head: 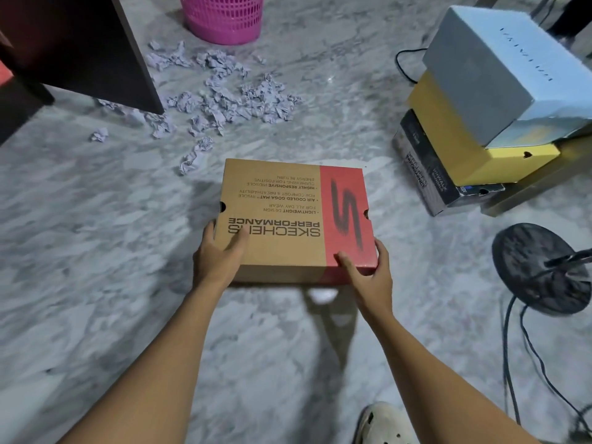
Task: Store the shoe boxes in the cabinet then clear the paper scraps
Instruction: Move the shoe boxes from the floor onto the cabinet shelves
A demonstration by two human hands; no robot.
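A brown and red shoe box is held level above the marble floor, lid up. My left hand grips its near left corner, thumb on the lid. My right hand grips the near right corner, thumb on the red stripe. A stack of three more shoe boxes stands at the right: a pale blue one on top, a yellow one under it, a black one at the bottom. Several crumpled paper scraps lie scattered on the floor ahead. The dark cabinet stands at the upper left.
A pink mesh waste basket stands beyond the scraps. A round black fan base with cables sits on the floor at the right. A light shoe on my foot shows at the bottom edge.
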